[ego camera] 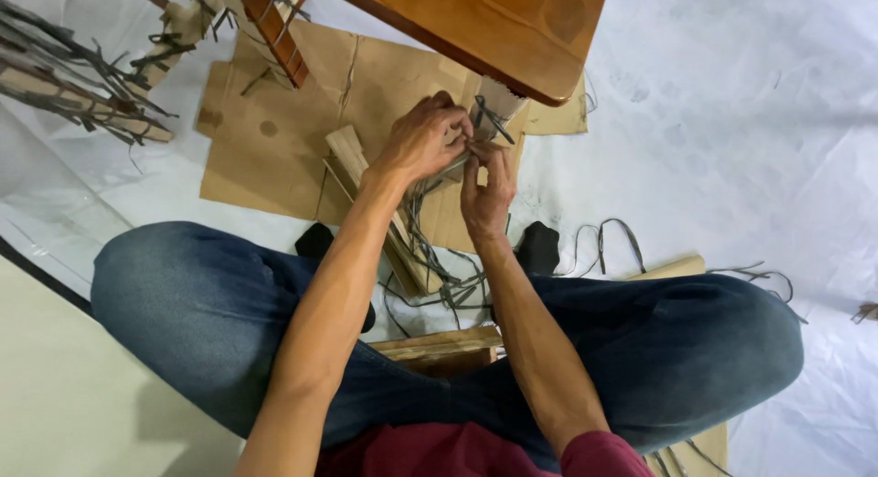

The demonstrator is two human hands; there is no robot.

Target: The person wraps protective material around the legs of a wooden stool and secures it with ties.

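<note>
Seated cross-legged on the floor, both hands pinch grey strips (pixel 439 276) at the wooden table leg (pixel 498 100): left hand (pixel 421 140) closed around them, right hand (pixel 487 186) fingertips nipping, keeping tension.

I see a floor covered by a wrinkled white plastic sheet (pixel 732 139). Flattened brown cardboard pieces (pixel 274 139) lie directly on it, with loose grey strap strips (pixel 613 235) and short pale wooden slats (pixel 439 342) nearby.

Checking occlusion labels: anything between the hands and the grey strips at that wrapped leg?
Nothing visible. Left hand and right hand are both already on the grey strips at the wrapped leg, fingers meeting there; the wooden tabletop overhangs above.
</note>
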